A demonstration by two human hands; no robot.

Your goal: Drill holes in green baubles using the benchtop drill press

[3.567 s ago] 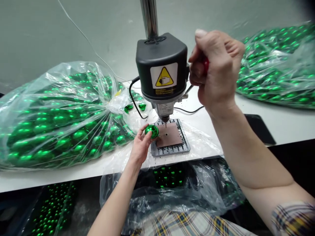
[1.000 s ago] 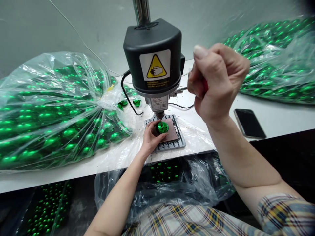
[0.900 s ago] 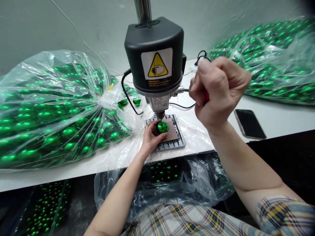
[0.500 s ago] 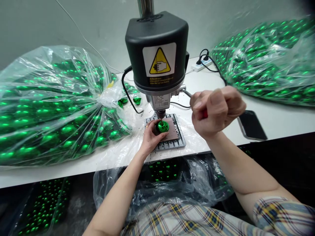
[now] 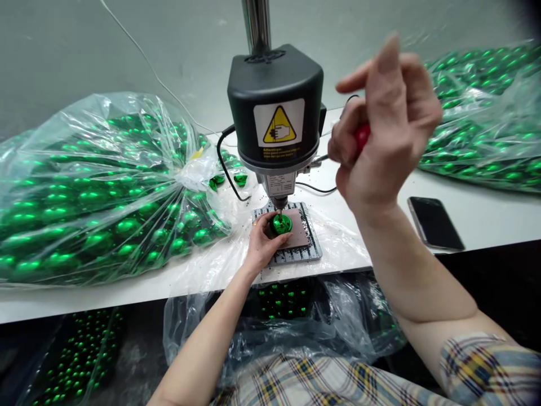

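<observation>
A black drill press (image 5: 274, 113) with a yellow warning label stands in the middle of the table. Under its drill bit, my left hand (image 5: 264, 237) grips a shiny green ball (image 5: 282, 224) between thumb and fingers. The ball rests on a pinkish board (image 5: 299, 230) over the slotted metal base (image 5: 313, 251). To the right, my right hand (image 5: 384, 129) is raised, with some fingers curled around the red knob (image 5: 362, 135) of the press's lever and the thumb and index finger lifted off it. Whether the bit touches the ball is hard to tell.
Clear plastic bags of green balls lie at the left (image 5: 105, 192) and right (image 5: 486, 124). A phone (image 5: 436, 223) lies near the table's right front edge. Below the edge hangs an open plastic bag (image 5: 338, 316) with green balls. Dark shavings litter the base.
My right hand has risen with the lever knob, and its thumb and index finger have lifted away. My left hand still holds the ball under the bit. The view has shifted slightly.
</observation>
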